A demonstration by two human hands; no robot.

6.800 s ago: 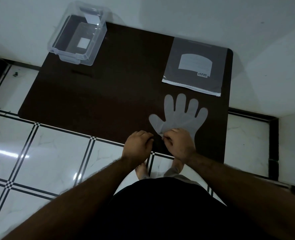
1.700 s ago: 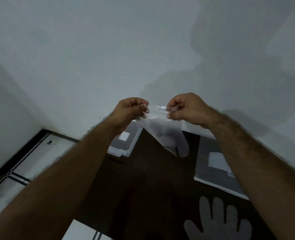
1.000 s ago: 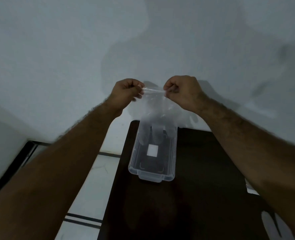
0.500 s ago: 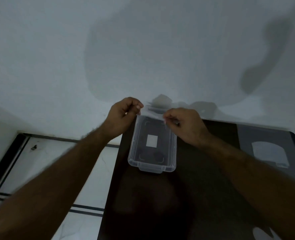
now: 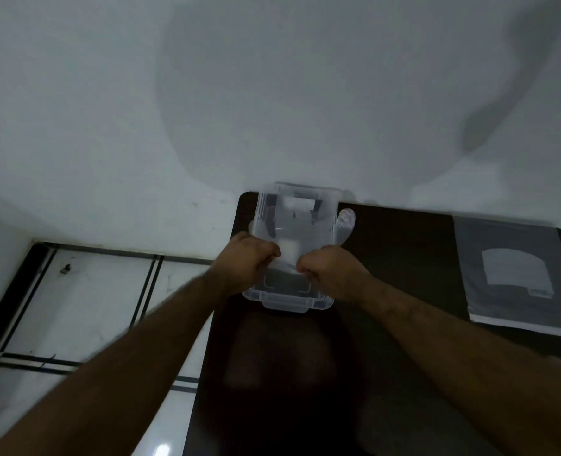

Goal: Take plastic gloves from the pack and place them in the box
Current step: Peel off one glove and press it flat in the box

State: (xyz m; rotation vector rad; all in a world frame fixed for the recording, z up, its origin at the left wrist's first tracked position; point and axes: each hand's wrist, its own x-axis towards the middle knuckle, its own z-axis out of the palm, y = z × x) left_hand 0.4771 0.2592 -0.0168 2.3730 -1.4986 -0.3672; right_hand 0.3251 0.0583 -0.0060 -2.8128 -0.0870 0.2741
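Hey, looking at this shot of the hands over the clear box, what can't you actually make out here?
Head view only:
- Fingertips of the left hand and right hand: curled under, so the grip on the glove is hidden.
- How the glove lies inside the box: clear film on clear plastic, dim light.
- Print on the pack label: too small and blurred.
- Table near edge: cut off by the frame and covered by the forearms.

Box (image 5: 292, 299) on table (image 5: 387, 264) far-left corner; glove (image 5: 345, 222) draped over box's right wall; pack (image 5: 519, 274) right.
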